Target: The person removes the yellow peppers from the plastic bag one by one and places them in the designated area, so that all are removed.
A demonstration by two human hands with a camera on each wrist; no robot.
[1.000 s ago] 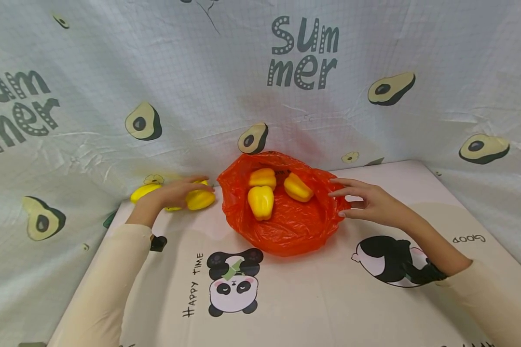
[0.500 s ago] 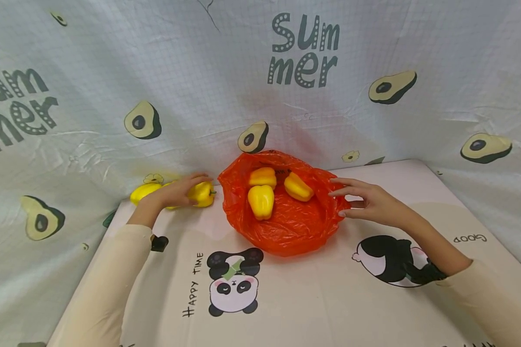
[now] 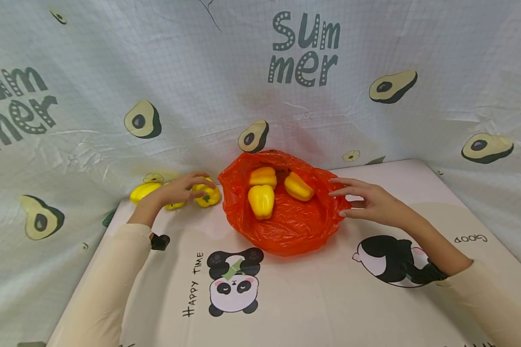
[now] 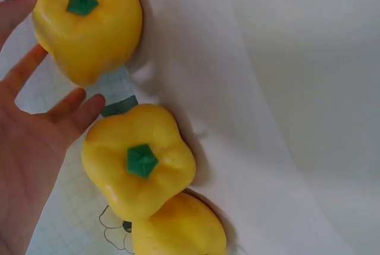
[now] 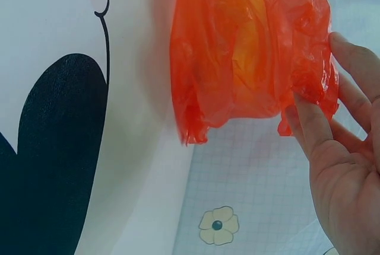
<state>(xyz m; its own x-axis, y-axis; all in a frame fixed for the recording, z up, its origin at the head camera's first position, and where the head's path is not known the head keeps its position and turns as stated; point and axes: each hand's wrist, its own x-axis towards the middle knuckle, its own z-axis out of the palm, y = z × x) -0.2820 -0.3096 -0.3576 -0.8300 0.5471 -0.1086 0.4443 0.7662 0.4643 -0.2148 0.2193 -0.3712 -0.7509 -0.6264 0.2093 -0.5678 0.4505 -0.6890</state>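
My left hand (image 3: 178, 189) is beside a yellow bell pepper (image 3: 207, 193) on the table's far left. In the left wrist view, the fingers are spread and some fingertips touch that pepper (image 4: 89, 29), whose green stem faces the camera. Two more yellow bell peppers lie close by, one with a green stem (image 4: 141, 160) and one partly cut off (image 4: 178, 231). An orange-red plastic bag (image 3: 293, 231) stands wide open in the middle with three yellow peppers (image 3: 261, 202) inside. My right hand (image 3: 375, 205) touches the bag's right rim with loosely spread fingers.
A white cloth backdrop (image 3: 191, 96) printed with avocados hangs right behind the bag and the peppers. The table (image 3: 304, 299) carries panda prints. Its left and right edges run down to the front of the view.
The pepper by my left hand has turned so its stem faces forward, and sits slightly nearer the bag. My left fingers have spread off it somewhat. The right hand and bag stay put.
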